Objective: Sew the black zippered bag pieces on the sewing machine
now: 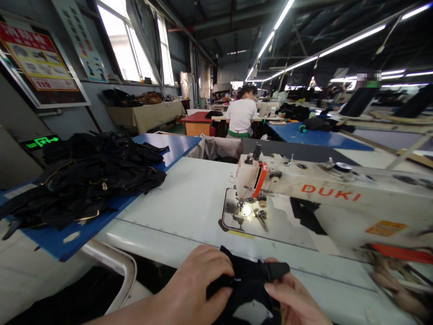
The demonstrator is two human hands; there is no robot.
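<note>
At the near edge of the white sewing table (189, 203), my left hand (194, 289) is closed over a small piece of black fabric (248, 280), fingers curled on top of it. My right hand (291, 298) pinches the same piece from the right, thumb and fingers pressed on a strap-like end. A white sewing machine (324, 198) marked DUKI stands behind the hands. Its lit needle area (246, 208) lies just beyond the fabric.
A heap of black garments (88, 176) lies on a blue board (169, 149) at the left. A person in a white shirt (241, 115) sits further back, facing away. More tables and machines fill the hall. A grey bin (216, 146) stands behind the table.
</note>
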